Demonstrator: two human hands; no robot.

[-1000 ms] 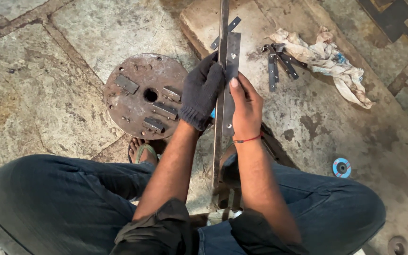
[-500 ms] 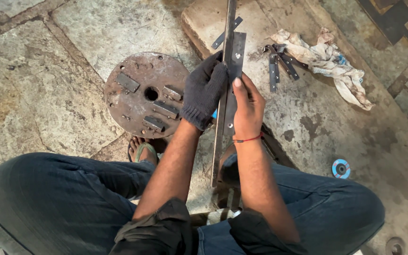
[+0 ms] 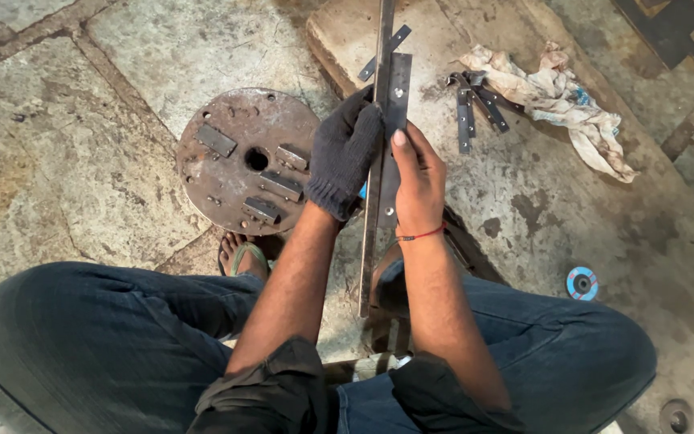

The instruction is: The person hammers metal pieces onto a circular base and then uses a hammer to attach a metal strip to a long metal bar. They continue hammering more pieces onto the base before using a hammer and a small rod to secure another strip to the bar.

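Dead centre over the stone floor [image 3: 58, 161], the gloved left hand [image 3: 347, 153] clenches a long steel bar [image 3: 371, 233] while the bare right hand [image 3: 418, 177] presses a flat drilled plate [image 3: 395, 96] against it. Alignment looks underway; next calls for steady, flush edges. Rusty disc [image 3: 246, 161] sits at nine o'clock.

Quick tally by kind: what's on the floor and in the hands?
Long bar, held by gloved left hand: 1
Flat plate with holes, under bare right hand: 1
Round disc with blocks: 1
Loose strips, piled, about: 5
Rag: 1
Blue flap disc: 1
Total: about 10
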